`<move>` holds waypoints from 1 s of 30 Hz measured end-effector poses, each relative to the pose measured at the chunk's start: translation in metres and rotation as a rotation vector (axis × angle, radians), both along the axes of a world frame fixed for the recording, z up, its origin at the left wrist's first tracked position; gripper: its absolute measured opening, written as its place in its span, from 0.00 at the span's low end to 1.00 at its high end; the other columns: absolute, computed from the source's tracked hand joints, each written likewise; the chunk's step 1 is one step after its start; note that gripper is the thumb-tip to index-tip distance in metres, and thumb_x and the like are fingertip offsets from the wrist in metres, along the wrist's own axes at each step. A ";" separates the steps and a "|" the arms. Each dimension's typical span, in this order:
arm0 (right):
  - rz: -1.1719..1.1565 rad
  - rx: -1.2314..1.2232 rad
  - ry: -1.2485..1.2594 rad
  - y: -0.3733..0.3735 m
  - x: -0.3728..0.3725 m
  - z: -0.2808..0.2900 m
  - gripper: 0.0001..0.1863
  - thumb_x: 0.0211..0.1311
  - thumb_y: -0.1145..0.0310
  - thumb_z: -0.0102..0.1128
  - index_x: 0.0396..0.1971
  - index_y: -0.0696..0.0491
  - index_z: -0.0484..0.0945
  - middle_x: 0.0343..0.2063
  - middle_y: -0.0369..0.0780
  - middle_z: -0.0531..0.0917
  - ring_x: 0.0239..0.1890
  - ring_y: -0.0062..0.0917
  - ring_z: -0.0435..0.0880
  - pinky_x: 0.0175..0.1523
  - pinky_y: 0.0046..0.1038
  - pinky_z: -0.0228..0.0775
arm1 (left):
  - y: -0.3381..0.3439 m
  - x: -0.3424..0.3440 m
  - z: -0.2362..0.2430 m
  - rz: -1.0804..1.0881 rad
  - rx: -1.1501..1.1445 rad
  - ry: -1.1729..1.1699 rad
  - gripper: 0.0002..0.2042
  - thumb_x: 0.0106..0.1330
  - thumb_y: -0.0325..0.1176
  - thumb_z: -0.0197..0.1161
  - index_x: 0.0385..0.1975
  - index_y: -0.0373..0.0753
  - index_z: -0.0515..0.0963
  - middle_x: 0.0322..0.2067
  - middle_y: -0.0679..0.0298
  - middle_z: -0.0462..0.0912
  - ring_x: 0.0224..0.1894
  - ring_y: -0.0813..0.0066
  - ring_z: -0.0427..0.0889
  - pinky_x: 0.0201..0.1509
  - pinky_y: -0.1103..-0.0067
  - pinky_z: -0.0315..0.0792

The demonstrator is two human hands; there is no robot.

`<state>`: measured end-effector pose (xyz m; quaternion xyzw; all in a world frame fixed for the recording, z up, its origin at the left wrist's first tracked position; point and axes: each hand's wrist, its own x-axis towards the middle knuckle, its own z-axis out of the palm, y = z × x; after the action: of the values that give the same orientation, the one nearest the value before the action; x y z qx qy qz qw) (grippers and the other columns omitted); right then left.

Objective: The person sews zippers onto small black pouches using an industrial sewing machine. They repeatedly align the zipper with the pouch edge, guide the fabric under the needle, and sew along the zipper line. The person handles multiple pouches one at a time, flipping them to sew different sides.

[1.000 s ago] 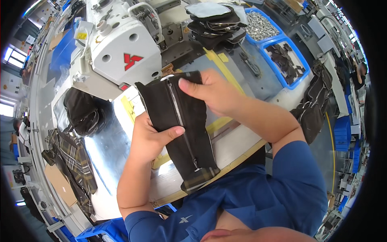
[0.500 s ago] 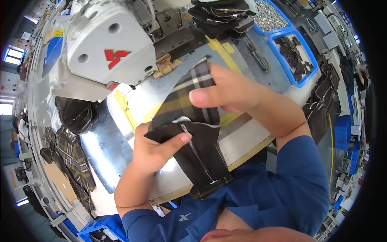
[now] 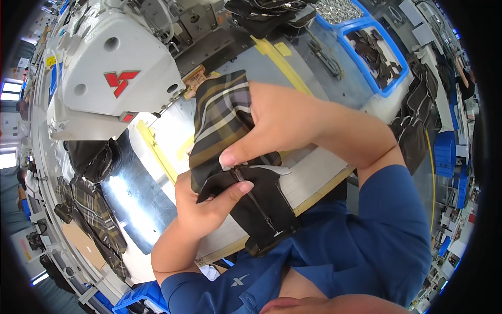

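Between my hands is a dark zippered fabric piece [image 3: 266, 196] with an olive, black and white plaid lining [image 3: 222, 118]. My left hand [image 3: 201, 206] is closed on its left edge, thumb lying on the dark cloth beside the zipper [image 3: 256, 201] and fingers hidden behind. My right hand [image 3: 277, 120] grips the plaid part from the right. Its thumb tip presses near the zipper's upper end, where a bit of white material shows. The lower end of the piece hangs over the table edge against my blue shirt.
A white industrial sewing machine [image 3: 115, 63] stands at upper left. Blue trays [image 3: 402, 86] hold dark pieces and metal parts at upper right. Tweezers-like tool [image 3: 327, 57] lies near them. Stacked zippered pieces [image 3: 269, 15] sit at the back; plaid cloth [image 3: 94, 209] lies left.
My right hand has moved left and down, bringing its thumb to the zipper's upper end. The plaid lining has folded over to the left, and the view has shifted slightly.
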<state>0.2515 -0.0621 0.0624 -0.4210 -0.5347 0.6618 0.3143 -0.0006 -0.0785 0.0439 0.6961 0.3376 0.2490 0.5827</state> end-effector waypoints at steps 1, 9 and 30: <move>0.013 -0.004 0.008 0.000 -0.001 0.000 0.21 0.58 0.70 0.80 0.49 0.58 0.83 0.38 0.38 0.89 0.38 0.20 0.85 0.45 0.26 0.79 | -0.001 -0.001 0.001 -0.001 0.047 0.041 0.10 0.65 0.22 0.78 0.43 0.32 0.87 0.36 0.61 0.92 0.40 0.72 0.90 0.46 0.76 0.82; 0.082 0.051 0.006 -0.012 -0.009 0.015 0.26 0.62 0.70 0.79 0.59 0.56 0.80 0.45 0.37 0.89 0.44 0.20 0.86 0.50 0.26 0.80 | 0.010 -0.012 -0.003 0.138 1.036 0.075 0.15 0.58 0.30 0.75 0.44 0.33 0.87 0.42 0.55 0.89 0.40 0.57 0.88 0.50 0.66 0.81; -0.034 0.582 -0.306 -0.024 -0.021 -0.007 0.26 0.59 0.67 0.78 0.57 0.55 0.80 0.50 0.46 0.85 0.52 0.40 0.83 0.60 0.39 0.75 | -0.010 -0.011 0.006 -0.100 1.612 0.212 0.13 0.54 0.24 0.74 0.40 0.38 0.89 0.37 0.67 0.83 0.38 0.72 0.77 0.40 0.76 0.70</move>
<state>0.2303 -0.0863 0.0551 -0.4167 -0.7355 0.4050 0.3484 -0.0121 -0.0888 0.0499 0.9358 0.0764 0.3220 -0.1219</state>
